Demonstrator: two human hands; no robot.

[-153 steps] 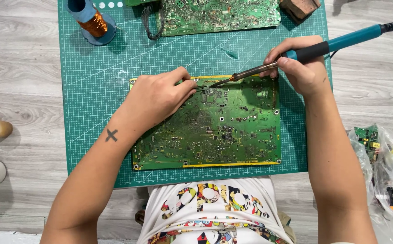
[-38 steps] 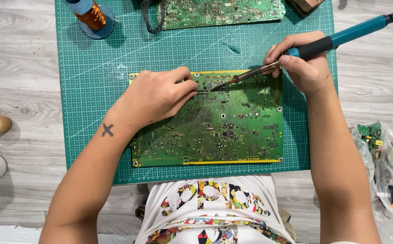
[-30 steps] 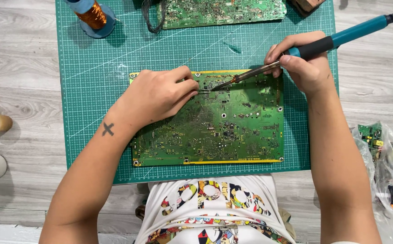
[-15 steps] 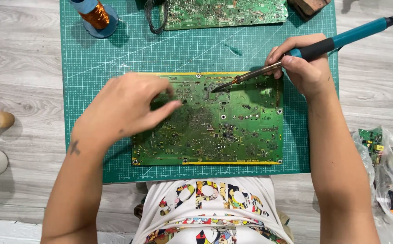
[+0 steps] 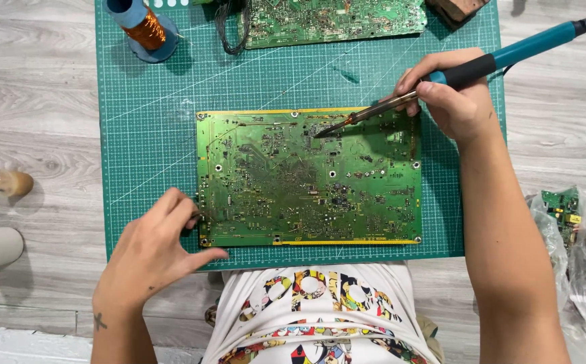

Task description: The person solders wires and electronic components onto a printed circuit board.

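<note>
Green cutting mat (image 5: 151, 135): right hand (image 5: 458, 101) grip clamped on soldering iron (image 5: 468, 67), left hand (image 5: 155, 253) fingers loosely apart beside circuit board (image 5: 306, 182).

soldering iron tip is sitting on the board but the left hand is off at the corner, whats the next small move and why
Probably bring the left hand back up beside the soldering iron tip. The right hand holds the iron with its tip on the upper middle of the circuit board, while the left hand rests at the board's lower left corner on the cutting mat, far from the joint.
</note>
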